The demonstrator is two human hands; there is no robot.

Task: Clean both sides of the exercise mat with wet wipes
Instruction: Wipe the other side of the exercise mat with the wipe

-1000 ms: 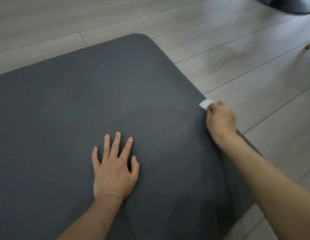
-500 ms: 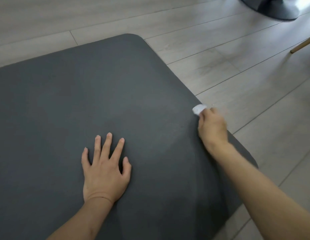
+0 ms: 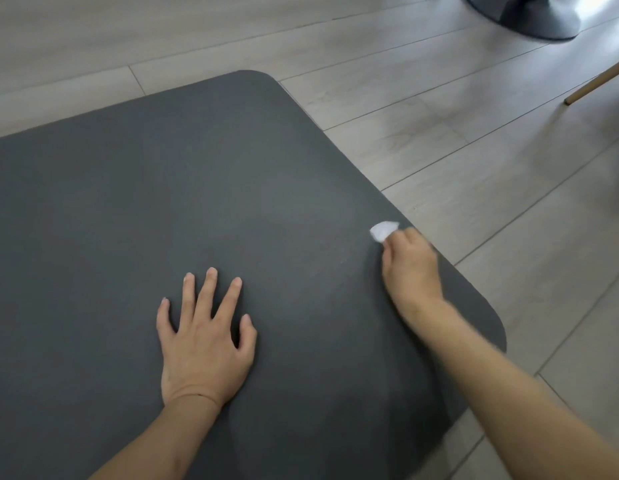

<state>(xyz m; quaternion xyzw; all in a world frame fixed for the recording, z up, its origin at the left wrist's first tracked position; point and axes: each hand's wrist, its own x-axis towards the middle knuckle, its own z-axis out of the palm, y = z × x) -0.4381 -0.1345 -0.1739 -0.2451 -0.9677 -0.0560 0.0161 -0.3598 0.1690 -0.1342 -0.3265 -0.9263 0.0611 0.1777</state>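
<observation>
I'm pressing my left hand [image 3: 204, 344] flat, fingers spread, pinning the soft, floppy mat [image 3: 162, 202]; my right hand [image 3: 410, 268] is pinching the limp wipe [image 3: 383, 231] at its edge.

Pale grey wood-plank floor [image 3: 422, 140] carries everything. Dark grey exercise mat [image 3: 162, 202] lies flat on it, two rounded corners showing. Round grey metal base [image 3: 529, 19] stands at far right; slanted wooden leg [image 3: 599, 81] touches floor nearby.
</observation>
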